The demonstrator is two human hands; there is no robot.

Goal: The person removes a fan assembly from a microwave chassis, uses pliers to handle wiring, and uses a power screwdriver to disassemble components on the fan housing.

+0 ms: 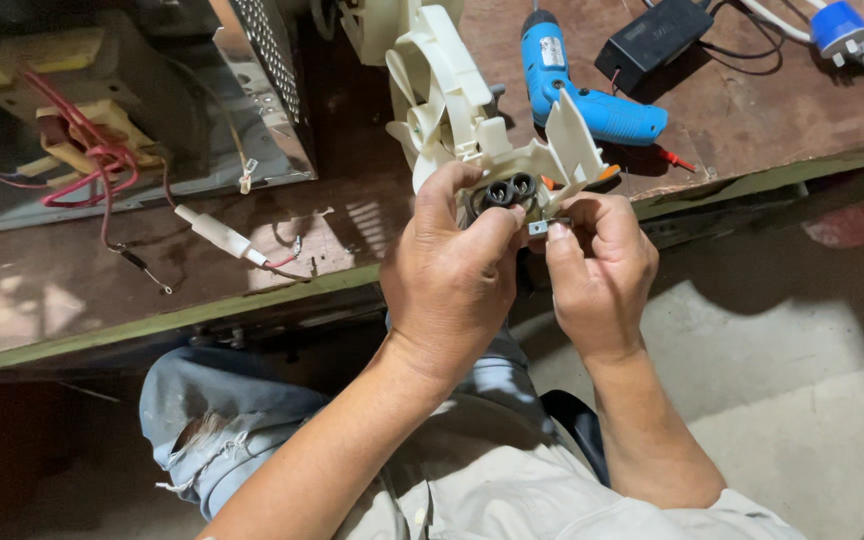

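A cream plastic fan housing [452, 100] with fan blades leans off the edge of the brown workbench [72, 290]. My left hand [449, 275] grips its lower end, thumb and fingers around a dark motor part [508, 191] with two round coils. Beside it, my right hand [600, 270] pinches a small metal piece [542, 227] against the same assembly. Both hands hover just past the bench's front edge, above my lap.
An open metal appliance chassis [122, 110] with red wires stands at the back left. Loose white connector and wires [217, 232] lie on the bench. A blue electric screwdriver [582, 90], black power adapter [652, 40] and blue-white plug [842, 25] lie at the back right.
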